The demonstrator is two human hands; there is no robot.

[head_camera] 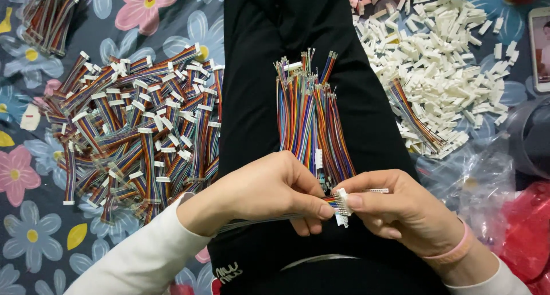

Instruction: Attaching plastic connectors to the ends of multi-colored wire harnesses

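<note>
two hands (260,194), one phone (539,43), one wristband (455,250)

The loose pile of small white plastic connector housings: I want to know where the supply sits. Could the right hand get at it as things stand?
Probably yes. The pile of white plastic connector housings lies uncovered on the right hand's side, nothing between, but that hand pinches a white connector now.

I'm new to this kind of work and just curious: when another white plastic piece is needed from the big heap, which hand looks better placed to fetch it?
Probably the right hand: the heap of white connector housings lies on its side, while the left hand grips the wire ribbon.
</note>
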